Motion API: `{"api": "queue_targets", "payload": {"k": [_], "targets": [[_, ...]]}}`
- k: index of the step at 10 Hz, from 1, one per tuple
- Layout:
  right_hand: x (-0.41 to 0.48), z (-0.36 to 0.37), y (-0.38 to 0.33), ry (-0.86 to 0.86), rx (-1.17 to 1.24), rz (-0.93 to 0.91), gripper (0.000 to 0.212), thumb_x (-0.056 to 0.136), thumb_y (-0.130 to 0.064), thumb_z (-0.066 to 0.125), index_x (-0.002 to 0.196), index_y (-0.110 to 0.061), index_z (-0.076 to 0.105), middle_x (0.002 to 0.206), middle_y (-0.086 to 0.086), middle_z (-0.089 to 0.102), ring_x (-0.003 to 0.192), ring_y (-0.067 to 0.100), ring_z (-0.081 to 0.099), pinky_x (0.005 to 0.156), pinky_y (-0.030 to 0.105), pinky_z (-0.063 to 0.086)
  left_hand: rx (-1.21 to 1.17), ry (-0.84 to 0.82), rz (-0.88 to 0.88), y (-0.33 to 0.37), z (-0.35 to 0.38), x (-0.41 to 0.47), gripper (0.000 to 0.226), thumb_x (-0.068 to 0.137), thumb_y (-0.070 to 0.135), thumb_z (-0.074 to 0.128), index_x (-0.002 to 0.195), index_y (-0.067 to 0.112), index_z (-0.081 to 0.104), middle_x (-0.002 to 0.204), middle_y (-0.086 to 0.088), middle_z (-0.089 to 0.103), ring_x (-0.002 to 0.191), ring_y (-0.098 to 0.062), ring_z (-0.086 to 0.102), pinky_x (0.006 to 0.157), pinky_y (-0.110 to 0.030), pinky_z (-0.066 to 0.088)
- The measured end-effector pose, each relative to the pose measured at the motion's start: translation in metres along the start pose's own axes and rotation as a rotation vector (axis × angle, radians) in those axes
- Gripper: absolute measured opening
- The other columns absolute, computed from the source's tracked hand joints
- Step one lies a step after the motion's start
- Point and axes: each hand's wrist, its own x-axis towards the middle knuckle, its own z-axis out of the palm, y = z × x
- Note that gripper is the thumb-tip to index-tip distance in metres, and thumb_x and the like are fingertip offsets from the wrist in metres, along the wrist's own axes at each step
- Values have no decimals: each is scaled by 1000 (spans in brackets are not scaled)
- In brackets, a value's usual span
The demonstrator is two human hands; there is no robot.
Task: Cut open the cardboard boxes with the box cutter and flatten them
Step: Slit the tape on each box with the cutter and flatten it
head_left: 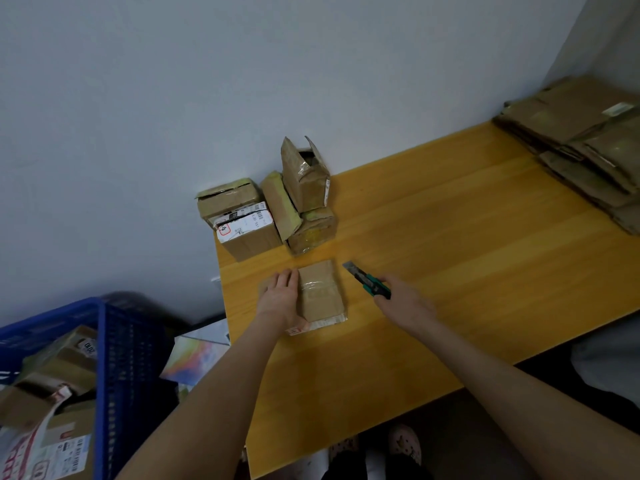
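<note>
While the flat left hand (278, 296) presses the taped box (320, 292),
the right hand (403, 299), at its 3 o'clock, grips the box cutter (367, 280).

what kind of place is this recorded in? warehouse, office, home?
Probably a small home or back-office room, not a warehouse: a wooden table against a bare wall, flattened cardboard stacked at its far right, a blue crate of used boxes beside it.
</note>
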Motion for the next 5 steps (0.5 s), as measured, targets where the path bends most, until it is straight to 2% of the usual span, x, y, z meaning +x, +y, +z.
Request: {"api": "queue_targets", "payload": {"k": [2, 4, 5], "targets": [[0, -3, -7, -7, -149, -30, 42, 96, -31, 44, 138, -38, 40, 98, -2, 65, 79, 19, 62, 57, 26, 45, -7, 5, -4, 1, -1, 1, 121, 73, 35, 82, 155, 13, -5, 163, -4, 0, 150, -28, 0, 122, -41, 11], [4, -3, -12, -30, -162, -62, 40, 98, -30, 44, 138, -38, 42, 94, -4, 60, 73, 16, 57, 49, 23, 38, -21, 1, -7, 0, -1, 1, 122, 73, 35, 82, 155, 13, -6, 163, -4, -1, 150, -28, 0, 122, -41, 11], [6, -4, -11, -47, -188, -58, 42, 100, -32, 43, 141, -40, 38, 107, -2, 64, 78, 17, 57, 55, 26, 43, -28, 4, -4, 0, 0, 2, 122, 73, 35, 82, 155, 13, -6, 163, -4, -1, 150, -28, -1, 122, -40, 11]]}}
